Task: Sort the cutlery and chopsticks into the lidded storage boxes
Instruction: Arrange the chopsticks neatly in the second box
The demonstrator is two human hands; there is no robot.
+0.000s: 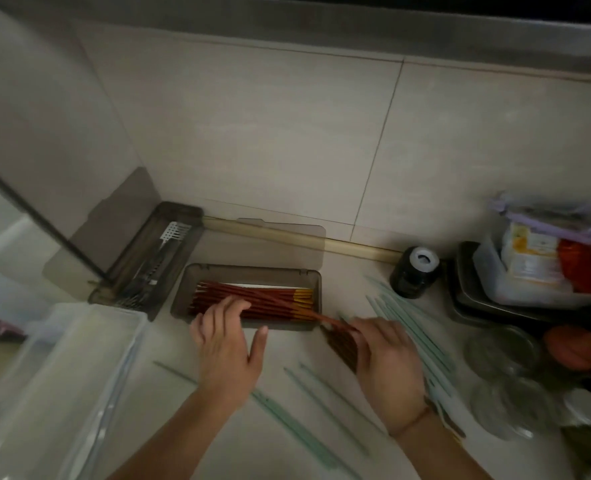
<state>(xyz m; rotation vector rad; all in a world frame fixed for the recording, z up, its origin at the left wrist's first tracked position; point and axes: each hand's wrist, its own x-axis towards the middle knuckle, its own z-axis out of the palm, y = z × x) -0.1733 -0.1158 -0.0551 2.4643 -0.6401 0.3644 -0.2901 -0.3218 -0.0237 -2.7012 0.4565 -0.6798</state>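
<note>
You are partway: red chopsticks lie in the near box, forks in the far box, your left hand rests flat on them, your right hand grips a dark blurry bunch, and green chopsticks still wait on the surface.

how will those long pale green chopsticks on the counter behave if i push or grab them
The pale green chopsticks lie straight and thin, so they are probably stiff and light. Scattered singly on the smooth beige countertop, they may well slide or roll when nudged. Lying flat, they probably need pinching fingers to lift.
</note>
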